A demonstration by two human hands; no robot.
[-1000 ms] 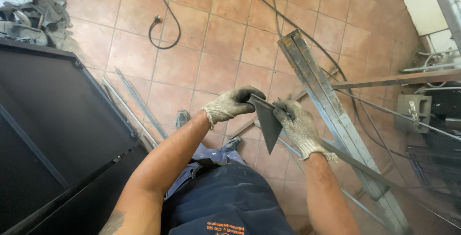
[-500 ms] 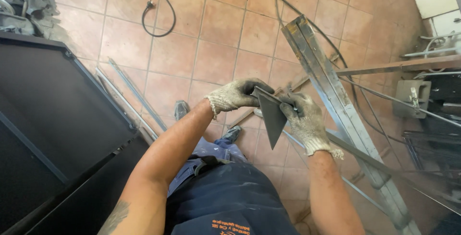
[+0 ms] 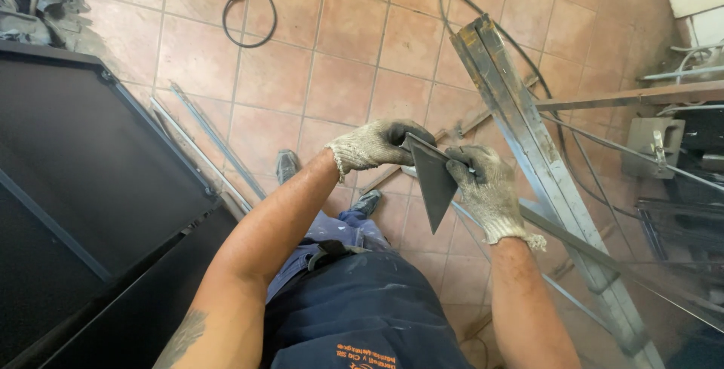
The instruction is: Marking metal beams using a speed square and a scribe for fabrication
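Above the tiled floor (image 3: 339,37) at centre, left hand (image 3: 373,145) & right hand (image 3: 486,188), both gloved, fingers closed on a dark triangular steel plate (image 3: 434,184); its sharp point hangs w/ no support, so a slack grip could drop it onto the shoes (image 3: 286,165).

Gloved hands (image 3: 434,165) gripping triangular metal plate (image 3: 434,184), tiled floor (image 3: 339,52)

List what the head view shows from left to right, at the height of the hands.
Black panel → thin metal strips on the floor → left hand → dark triangular metal plate → right hand → long steel channels → grey box.
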